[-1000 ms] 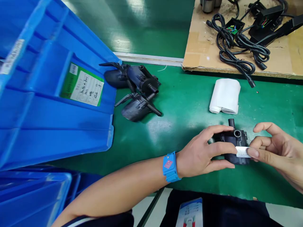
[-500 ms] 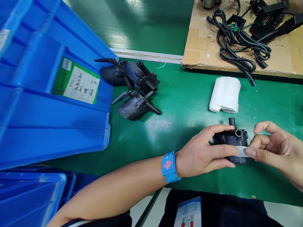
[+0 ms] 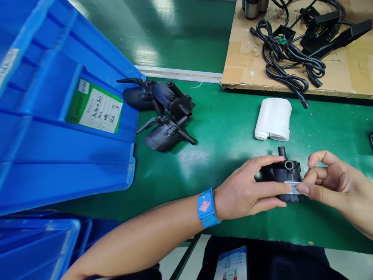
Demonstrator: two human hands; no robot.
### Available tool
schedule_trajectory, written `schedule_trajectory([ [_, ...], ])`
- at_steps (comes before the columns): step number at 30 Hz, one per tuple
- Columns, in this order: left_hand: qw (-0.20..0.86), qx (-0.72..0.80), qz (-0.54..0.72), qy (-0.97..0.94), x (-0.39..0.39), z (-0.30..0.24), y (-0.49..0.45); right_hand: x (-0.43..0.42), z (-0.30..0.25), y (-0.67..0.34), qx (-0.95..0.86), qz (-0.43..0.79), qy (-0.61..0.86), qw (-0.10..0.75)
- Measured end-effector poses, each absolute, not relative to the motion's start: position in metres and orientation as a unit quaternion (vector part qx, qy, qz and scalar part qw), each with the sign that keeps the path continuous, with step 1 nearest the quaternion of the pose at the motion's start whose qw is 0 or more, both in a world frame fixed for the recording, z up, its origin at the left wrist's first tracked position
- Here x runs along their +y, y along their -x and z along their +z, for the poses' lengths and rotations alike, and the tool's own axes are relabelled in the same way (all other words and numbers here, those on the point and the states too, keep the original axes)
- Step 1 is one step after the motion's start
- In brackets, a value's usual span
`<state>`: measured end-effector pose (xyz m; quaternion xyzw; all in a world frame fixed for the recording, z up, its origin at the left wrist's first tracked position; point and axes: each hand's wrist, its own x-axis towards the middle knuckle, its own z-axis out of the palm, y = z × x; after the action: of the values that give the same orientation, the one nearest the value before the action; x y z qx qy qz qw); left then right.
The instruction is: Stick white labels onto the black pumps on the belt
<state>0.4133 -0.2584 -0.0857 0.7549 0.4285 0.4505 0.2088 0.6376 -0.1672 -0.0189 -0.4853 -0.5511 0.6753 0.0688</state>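
Observation:
A small black pump [image 3: 284, 171] with two round ports stands on the green table [image 3: 230, 136]. My left hand [image 3: 247, 188], with a blue wrist strap [image 3: 206, 207] on its wrist, grips the pump from the left. A white label [image 3: 292, 187] lies on the pump's front side. My right hand [image 3: 335, 184] presses that label with its fingertip from the right. A roll of white label backing [image 3: 274, 118] lies just behind the pump.
Two more black pumps with brackets [image 3: 164, 111] lie at the table's middle left. A tilted blue bin [image 3: 58, 105] with a green-and-white card fills the left. A cardboard sheet [image 3: 344, 66] at the back right carries black cables [image 3: 288, 58] and black boxes.
My right fingertip has slid a little along the label on the pump. Both hands and the pump stay in nearly the same place; the view shifted slightly.

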Motion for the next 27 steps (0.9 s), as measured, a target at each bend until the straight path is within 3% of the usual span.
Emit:
schedule_trajectory([
  [11, 0.165, 0.453, 0.392, -0.783, -0.261, -0.080, -0.407, -0.172, -0.028, -0.626, -0.490, 0.729, 0.452, 0.153],
  [18, 0.114, 0.459, 0.351, -0.808, -0.256, -0.078, -0.405, -0.175, -0.039, -0.656, -0.430, 0.691, 0.488, 0.316],
  [27, 0.075, 0.480, 0.272, -0.830, -0.243, -0.087, -0.413, -0.196, -0.070, -0.687, -0.435, 0.685, 0.461, 0.359],
])
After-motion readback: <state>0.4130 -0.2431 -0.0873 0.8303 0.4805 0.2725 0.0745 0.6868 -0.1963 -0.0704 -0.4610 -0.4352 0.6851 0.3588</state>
